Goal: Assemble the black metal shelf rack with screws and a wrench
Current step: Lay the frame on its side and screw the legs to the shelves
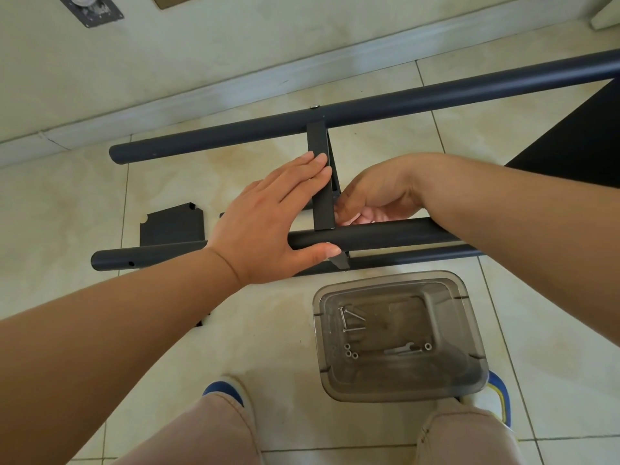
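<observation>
The rack (335, 236) is lying flat on the floor (235, 330) in front of me, two long tubes running left to right. The far tube (369, 109) sits near the wall (167, 45); the near tube (385, 234) is right under my hands. A flat crossbar (320, 182) runs between them, pointing away from me, so its long axis is square to the tubes.

My left hand (271, 223) is laid flat, fingers straight, resting against the crossbar's left face with my thumb across the near tube, basically just bracing the joint. My right hand (372, 199) is tucked in on the crossbar's right side, just above the near tube, fingers curled toward the joint. I honestly can't tell whether it's pinching a screw or just feeling for the hole, the fingertips are hidden behind the bar.

So the joint where crossbar meets near tube sits between my two hands, and the right one is closer to the working side. I reckon that's the corner being fastened now.

The tub (399, 333) is on the floor by my knees, nearest my right hand, with screws (350, 320), nuts (351, 353) and the little wrench (401, 349) inside. A loose black plate (171, 226) lies off to the left.
</observation>
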